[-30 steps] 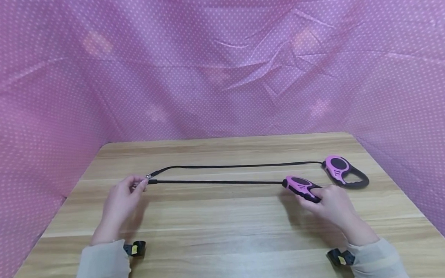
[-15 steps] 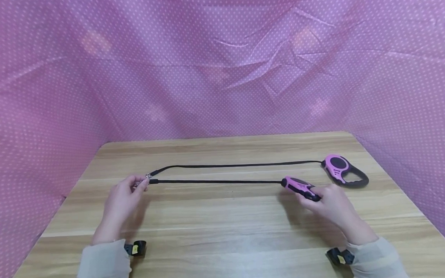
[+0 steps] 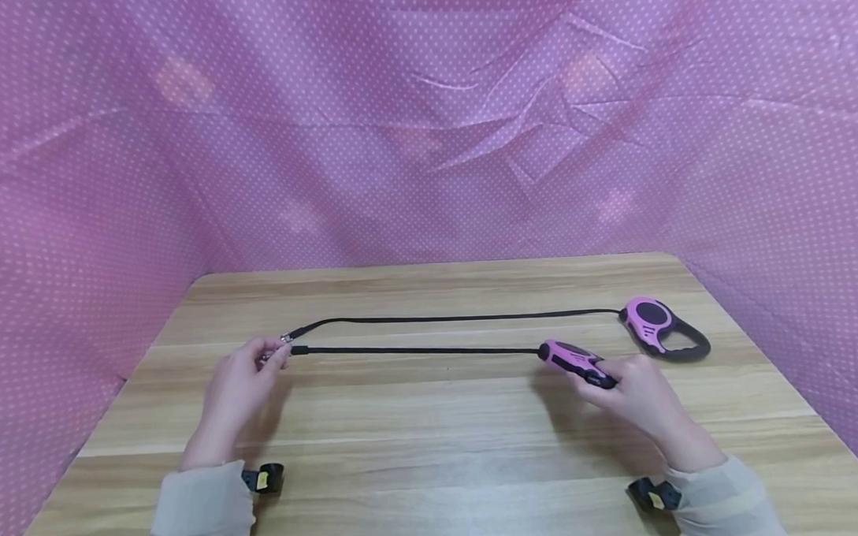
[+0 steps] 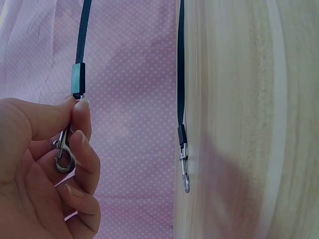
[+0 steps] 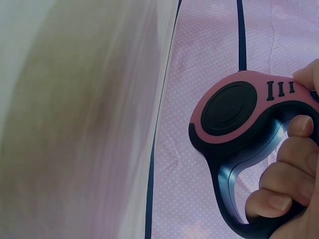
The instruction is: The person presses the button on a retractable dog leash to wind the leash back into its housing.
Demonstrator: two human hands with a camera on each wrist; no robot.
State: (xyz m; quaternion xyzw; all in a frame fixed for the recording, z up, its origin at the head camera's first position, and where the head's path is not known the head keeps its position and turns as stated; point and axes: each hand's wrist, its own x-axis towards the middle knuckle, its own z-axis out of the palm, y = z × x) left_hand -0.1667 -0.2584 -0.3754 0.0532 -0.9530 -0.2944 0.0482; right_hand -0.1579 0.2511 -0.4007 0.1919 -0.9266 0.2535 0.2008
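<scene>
My right hand [image 3: 639, 395] grips the black handle of a pink-and-black retractable leash [image 5: 227, 107], fingers through its loop and thumb on the top edge. From this case a black strap [image 3: 418, 350] runs taut to the left. At its far end my left hand [image 3: 241, 385] pinches the metal snap hook [image 4: 64, 154] between thumb and index finger, just below the black strap sleeve [image 4: 78, 78]. Both hands hold this leash above the table. A second pink-and-black retractable leash [image 3: 651, 315] lies behind at the right, its strap drawn out leftward to its own snap hook [image 4: 185, 169].
The wooden table [image 3: 436, 457] fills the lower part of the head view. Pink dotted cloth [image 3: 425, 142] hangs behind it and at both sides. Each wrist wears a small black camera, such as the left one [image 3: 269, 479].
The held leash case has turned more edge-on in my right hand and shifted slightly left. My left hand has moved very slightly right, still pinching the hook. The second leash stays put.
</scene>
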